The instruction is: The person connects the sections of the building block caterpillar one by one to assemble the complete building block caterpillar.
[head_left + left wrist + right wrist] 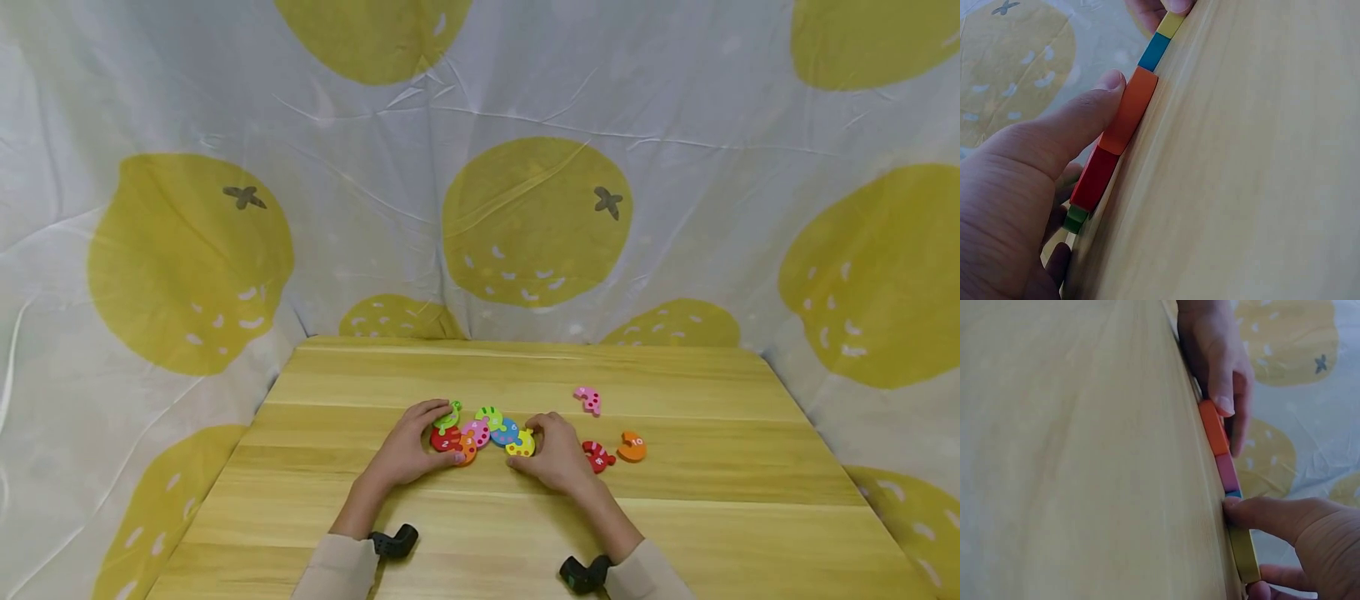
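Observation:
A joined chain of numbered wooden puzzle pieces lies on the table in the head view: a green head piece [446, 417], a red piece [444, 439], an orange piece [467, 450], a pink piece [476, 432], a light green striped piece [489, 416], a blue piece [506, 432] and a yellow piece [521, 444]. My left hand [407, 443] holds the chain's left end, its thumb against the orange piece and its fingers by the green head. At the other end my right hand [557, 452] pinches the yellow piece between thumb and fingers.
Right of the right hand lie a loose red puzzle piece [597, 457] and an orange piece [632, 447] marked 10. Farther back sits a pink dotted piece [589, 400]. A lemon-print cloth [360, 208] hangs behind and beside the wooden table [712, 525].

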Available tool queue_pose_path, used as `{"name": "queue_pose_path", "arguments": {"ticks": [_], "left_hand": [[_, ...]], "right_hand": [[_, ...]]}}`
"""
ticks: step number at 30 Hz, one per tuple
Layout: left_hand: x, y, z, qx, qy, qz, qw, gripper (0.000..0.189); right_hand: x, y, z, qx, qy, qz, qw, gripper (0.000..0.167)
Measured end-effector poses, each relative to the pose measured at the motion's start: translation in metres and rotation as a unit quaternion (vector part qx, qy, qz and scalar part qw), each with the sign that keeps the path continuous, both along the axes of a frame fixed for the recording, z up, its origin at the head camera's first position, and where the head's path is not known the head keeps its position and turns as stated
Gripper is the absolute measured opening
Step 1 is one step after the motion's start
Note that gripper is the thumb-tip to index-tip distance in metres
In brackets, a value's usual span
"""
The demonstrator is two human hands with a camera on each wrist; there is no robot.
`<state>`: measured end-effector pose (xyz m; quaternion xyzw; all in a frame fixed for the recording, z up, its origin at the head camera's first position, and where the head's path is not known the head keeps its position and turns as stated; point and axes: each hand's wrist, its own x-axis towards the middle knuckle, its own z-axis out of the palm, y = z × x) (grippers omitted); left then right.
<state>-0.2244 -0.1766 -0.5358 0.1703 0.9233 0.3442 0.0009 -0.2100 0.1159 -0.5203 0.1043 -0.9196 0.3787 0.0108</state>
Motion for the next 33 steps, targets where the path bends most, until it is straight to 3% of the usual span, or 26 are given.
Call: {"name": "queue_pose_path", "arguments": {"ticks": [14,22,33], "left_hand": [[0.002,0.0,0.003,0.002,0.025,-0.01,0.9996,0.083],[0.001,0.001,0.0,0.011,0.015,-0.011,0.9998,0.084],[0.001,0.0,0.0,0.008,0.006,-0.005,0.9999,0.086]], "right_hand": [[-0.003,0.024,0.005,-0.011,0.004,0.053,0.9985,0.071],[0.004,0.055,0.017,0.019,-0.002,0.037,0.9991,0.066],[0.016,0.087,0.017,0.05,0.003,0.022,0.9985,0.073]]}}
